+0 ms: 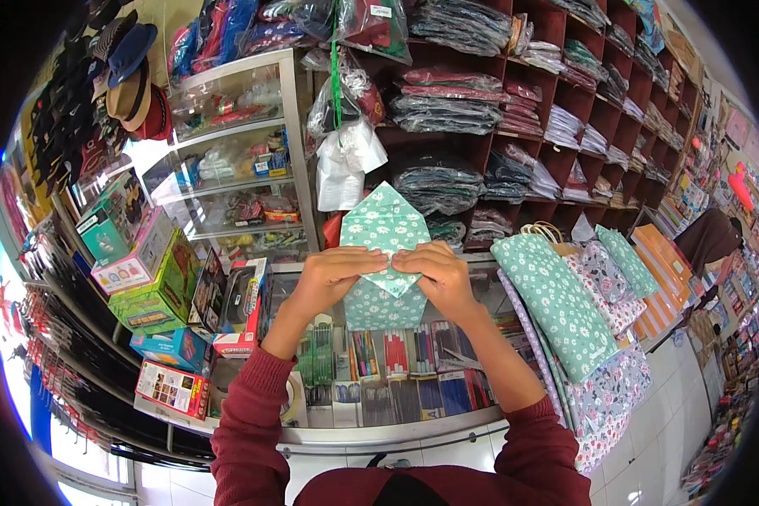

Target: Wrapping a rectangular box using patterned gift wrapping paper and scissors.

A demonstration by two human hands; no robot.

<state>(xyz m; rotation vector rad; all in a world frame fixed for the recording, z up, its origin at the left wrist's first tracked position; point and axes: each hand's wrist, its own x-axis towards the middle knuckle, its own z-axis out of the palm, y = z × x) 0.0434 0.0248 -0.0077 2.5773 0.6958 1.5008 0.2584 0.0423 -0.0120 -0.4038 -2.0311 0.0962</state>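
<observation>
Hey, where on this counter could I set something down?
Mid-counter, the glass top looks bare on your side of the green floral paper; the pens are under the glass. Crowded: stacked boxes left, folded floral sheets right.

Cardboard boxes [156, 287] stack at the left end of the glass counter [379, 435]; pens [365, 352] lie beneath its top; white plastic bags [346, 164] hang by the display cabinet [292, 126]; bagged garments [438, 114] fill wooden pigeonholes [524, 72].

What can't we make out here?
Whatever lies under the green floral paper: head view, hidden by the paper.
Part of the glass counter: head view, behind that paper.
Topmost bagged clothes: head view, cut by upper edge.
Far-right small goods: head view, too small.
</observation>
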